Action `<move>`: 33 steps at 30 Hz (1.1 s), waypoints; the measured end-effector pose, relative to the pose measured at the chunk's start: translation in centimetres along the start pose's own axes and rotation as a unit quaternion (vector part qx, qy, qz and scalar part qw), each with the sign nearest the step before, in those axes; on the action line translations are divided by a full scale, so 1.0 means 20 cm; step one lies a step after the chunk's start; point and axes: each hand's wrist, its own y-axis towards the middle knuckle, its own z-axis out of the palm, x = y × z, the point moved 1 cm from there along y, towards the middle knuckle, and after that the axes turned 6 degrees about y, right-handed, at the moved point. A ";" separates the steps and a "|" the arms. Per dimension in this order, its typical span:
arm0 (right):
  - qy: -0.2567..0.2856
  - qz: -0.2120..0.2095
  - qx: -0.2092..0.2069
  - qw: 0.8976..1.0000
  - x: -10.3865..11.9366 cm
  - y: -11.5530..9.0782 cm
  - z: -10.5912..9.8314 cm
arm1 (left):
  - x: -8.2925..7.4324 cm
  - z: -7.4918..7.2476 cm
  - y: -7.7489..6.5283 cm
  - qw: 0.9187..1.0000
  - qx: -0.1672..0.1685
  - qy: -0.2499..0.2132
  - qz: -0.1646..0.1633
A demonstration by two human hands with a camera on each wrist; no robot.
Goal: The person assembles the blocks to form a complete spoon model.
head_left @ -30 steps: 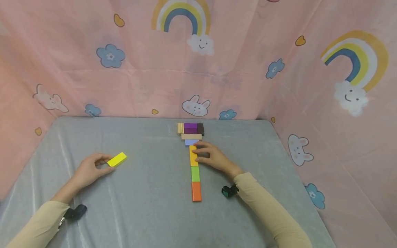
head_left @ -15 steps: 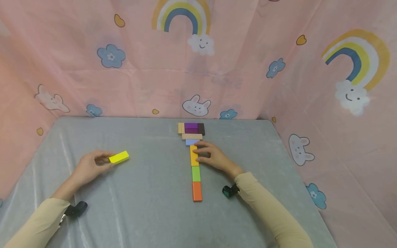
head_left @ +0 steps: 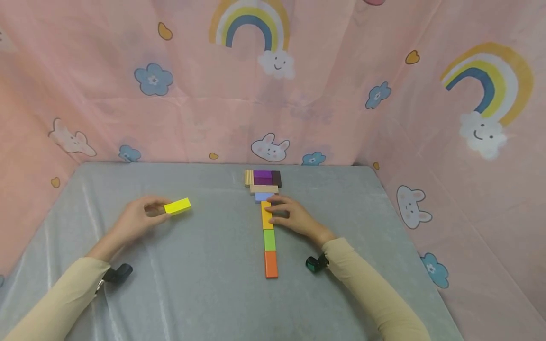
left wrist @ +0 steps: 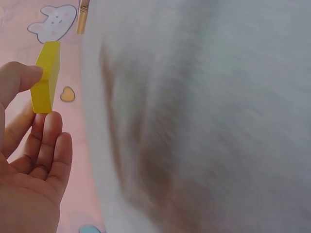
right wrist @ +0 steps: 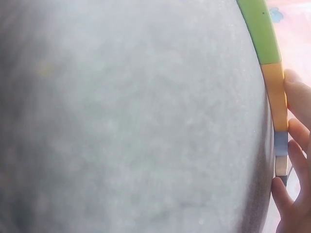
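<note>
My left hand [head_left: 138, 218] pinches a bright yellow block [head_left: 177, 206] between thumb and fingers, over the left part of the table. The left wrist view shows the thumb on one face of this yellow block [left wrist: 46, 77], with fingertips behind and below it. My right hand [head_left: 298, 220] rests its fingertips on an amber block [head_left: 266, 222] in the row at the middle. Nearer in the row come a green block [head_left: 269, 240] and an orange block [head_left: 271, 264]. Beyond the amber one lies a light blue block [head_left: 263, 197], its right end behind a finger.
A beige block [head_left: 264, 189] lies crosswise past the blue one. At the row's far end sit a striped wooden piece [head_left: 249, 178], purple blocks [head_left: 262, 178] and a dark brown block [head_left: 276, 178]. A pink printed curtain [head_left: 187, 104] rises behind the grey cloth-covered table [head_left: 204, 284].
My left hand has moved right and away from me with the yellow block, which has turned slightly flatter. The right hand and the row have stayed in place.
</note>
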 end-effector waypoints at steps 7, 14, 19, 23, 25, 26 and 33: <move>0.000 0.005 0.000 1.000 0.00 0.00 0.00 | -0.06 0.06 0.14 1.000 0.010 -0.014 0.020; 0.003 0.002 0.002 1.000 0.00 0.00 0.00 | -0.14 0.15 0.29 0.999 0.020 -0.040 0.016; 0.007 0.007 0.001 1.000 -0.01 0.00 0.00 | -0.24 0.21 0.43 0.998 0.012 -0.057 0.031; 0.005 0.012 0.002 1.000 -0.01 0.00 0.00 | -0.33 0.26 0.54 0.997 -0.002 -0.066 0.050; 0.003 0.012 0.002 1.000 -0.01 0.00 0.00 | -0.36 0.30 0.60 0.996 -0.012 -0.070 0.061; 0.002 0.013 0.003 1.000 -0.01 0.00 0.00 | -0.37 0.32 0.63 0.995 -0.016 -0.074 0.067; 0.003 0.006 0.002 1.000 0.00 0.00 0.00 | -0.44 0.48 0.79 0.993 -0.038 -0.077 0.076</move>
